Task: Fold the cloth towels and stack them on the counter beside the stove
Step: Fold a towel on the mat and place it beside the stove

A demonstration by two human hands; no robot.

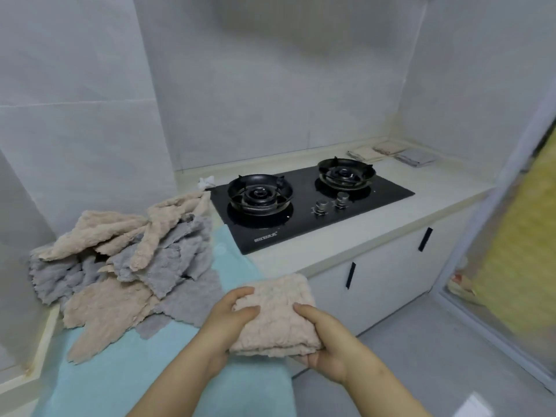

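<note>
Towel [275, 317], beige and folded thick, was held over the blue cloth [168, 371] at the worktop's [421, 188] front edge; it was gripped at one side by the left hand [228, 323] and at the other by the right hand [328, 341], thumbs on top. Its layers would best be kept pinched and squared while carried past the stove [304, 206] to the folded stack [391, 153]; a loose pile [120, 260] lay unfolded. White lettering on the stove's front was too blurred to be read.

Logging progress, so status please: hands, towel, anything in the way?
Gripping folded beige towel with left hand and right hand. Left of stove, unfolded pile. Stove lies between towel and folded stacks, far right.
</note>
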